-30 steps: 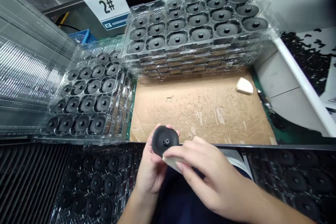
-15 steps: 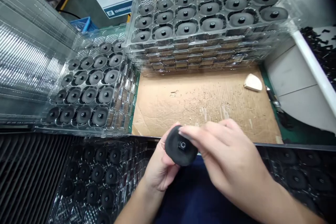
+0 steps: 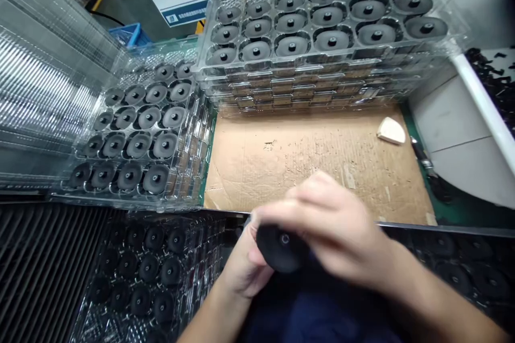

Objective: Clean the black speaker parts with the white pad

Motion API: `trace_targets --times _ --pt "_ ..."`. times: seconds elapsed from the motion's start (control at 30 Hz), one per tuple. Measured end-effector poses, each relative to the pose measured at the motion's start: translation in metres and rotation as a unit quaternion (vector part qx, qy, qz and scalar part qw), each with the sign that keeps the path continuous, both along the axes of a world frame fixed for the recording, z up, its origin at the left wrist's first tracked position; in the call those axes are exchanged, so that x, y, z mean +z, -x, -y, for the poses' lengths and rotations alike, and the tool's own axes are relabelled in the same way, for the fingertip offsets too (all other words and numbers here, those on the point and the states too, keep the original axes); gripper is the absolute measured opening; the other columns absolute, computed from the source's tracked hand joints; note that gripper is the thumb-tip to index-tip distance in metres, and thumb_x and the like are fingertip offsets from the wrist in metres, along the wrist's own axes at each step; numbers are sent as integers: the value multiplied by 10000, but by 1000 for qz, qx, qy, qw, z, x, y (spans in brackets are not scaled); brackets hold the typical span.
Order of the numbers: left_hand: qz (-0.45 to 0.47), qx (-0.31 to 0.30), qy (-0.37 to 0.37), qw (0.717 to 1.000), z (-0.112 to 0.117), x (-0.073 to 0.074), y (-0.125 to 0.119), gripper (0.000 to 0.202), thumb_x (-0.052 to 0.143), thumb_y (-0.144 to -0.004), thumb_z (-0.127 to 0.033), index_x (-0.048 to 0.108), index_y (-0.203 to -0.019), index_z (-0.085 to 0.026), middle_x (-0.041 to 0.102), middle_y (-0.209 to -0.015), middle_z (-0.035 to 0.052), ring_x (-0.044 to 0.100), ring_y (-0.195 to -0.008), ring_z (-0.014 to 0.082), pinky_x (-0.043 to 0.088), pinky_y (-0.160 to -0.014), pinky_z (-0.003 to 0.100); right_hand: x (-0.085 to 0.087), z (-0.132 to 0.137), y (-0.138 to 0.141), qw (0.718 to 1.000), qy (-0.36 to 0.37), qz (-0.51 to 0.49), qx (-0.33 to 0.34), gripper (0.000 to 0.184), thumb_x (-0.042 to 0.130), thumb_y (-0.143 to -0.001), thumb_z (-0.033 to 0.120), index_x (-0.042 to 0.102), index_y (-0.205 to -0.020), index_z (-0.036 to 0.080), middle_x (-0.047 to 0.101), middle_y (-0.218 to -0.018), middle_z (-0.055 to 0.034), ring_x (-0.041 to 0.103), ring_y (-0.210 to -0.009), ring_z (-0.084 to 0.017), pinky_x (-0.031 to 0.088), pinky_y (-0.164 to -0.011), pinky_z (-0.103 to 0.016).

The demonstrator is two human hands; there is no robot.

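Note:
A black round disc [image 3: 277,254] with a small raised hub at its centre is held in front of my body, its hub side facing me. My left hand [image 3: 245,262] is closed around its left edge, thumb on the near rim. Over the disc's top and right edge lies my right hand [image 3: 333,220], smeared by motion. Its fingers are bent together at the upper rim; whether they grip the disc or something small is hidden.
Clear plastic trays of similar discs are stacked at the back [image 3: 293,45] and left [image 3: 139,144]; another tray [image 3: 140,268] sits lower left. On the cardboard [image 3: 257,166] lies a cream-coloured block [image 3: 391,131]. A dark-handled tool [image 3: 426,163] and a white bin [image 3: 454,118] are right.
The disc has dropped slightly and tilted. My right hand has moved up and left across its upper edge, covering more of it. My left hand keeps its hold.

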State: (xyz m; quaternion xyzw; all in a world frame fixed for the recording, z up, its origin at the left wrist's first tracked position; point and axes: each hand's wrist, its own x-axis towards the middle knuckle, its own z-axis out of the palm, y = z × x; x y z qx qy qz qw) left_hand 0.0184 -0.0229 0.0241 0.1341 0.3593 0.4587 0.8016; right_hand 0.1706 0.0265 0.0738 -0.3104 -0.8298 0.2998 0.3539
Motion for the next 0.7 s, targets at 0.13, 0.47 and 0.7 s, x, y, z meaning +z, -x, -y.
trace_targets --times 0.13,0.47,0.7 --pt "114 -8 -40 993 2 -1 4 543 801 -600 -384 648 -1111 -283 722 -1077 4 695 -922 196 512 -860 289 -46 -4 -21 973 144 31 -177 232 508 -908 206 650 -1087 243 687 -909 -11 600 -758 -129 429 -658 -257" --pt "111 0 -7 994 -2 1 1 524 826 -572 -326 672 -1069 -272 735 -1044 -2 700 -900 192 521 -834 265 -59 21 -18 953 192 39 -230 252 512 -900 260 643 -1113 232 694 -1012 -45 646 -772 -158 492 -623 -268" --pt "-6 132 -3 991 0 3 0 466 818 -594 -287 672 -1036 -282 707 -1063 -6 662 -972 188 501 -902 288 8 25 22 999 27 -16 -44 248 420 -901 96 615 -1051 120 698 -842 -42 604 -717 -135 469 -711 -289"
